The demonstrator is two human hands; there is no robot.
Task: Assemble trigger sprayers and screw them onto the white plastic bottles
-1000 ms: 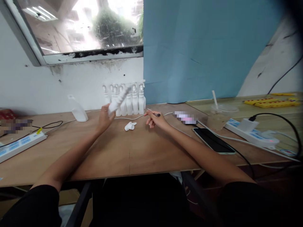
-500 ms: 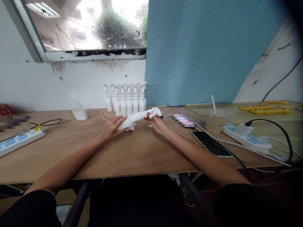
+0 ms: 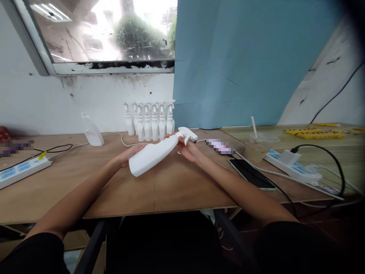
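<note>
A white spray bottle (image 3: 152,155) lies tilted in the air between my hands, its base low at the left and its trigger head pointing right. My left hand (image 3: 131,154) is closed on the body from behind, its fingers mostly hidden by the bottle. At the neck, just below the trigger, my right hand (image 3: 186,149) grips with its fingers wrapped round. A small white piece (image 3: 179,153), partly covered, lies on the table by my right hand. Behind stand several white spray bottles (image 3: 154,123) in a group against the wall.
A white bottle without a trigger head (image 3: 93,131) stands at the back left. Power strips (image 3: 24,171) lie at both sides. To the right are a black phone (image 3: 251,174), a plastic cup with a straw (image 3: 256,146), loose cables and yellow pieces (image 3: 313,133).
The held bottle has turned, so its broad side now faces me and its base sits lower and further left. My left hand has slipped behind the body.
</note>
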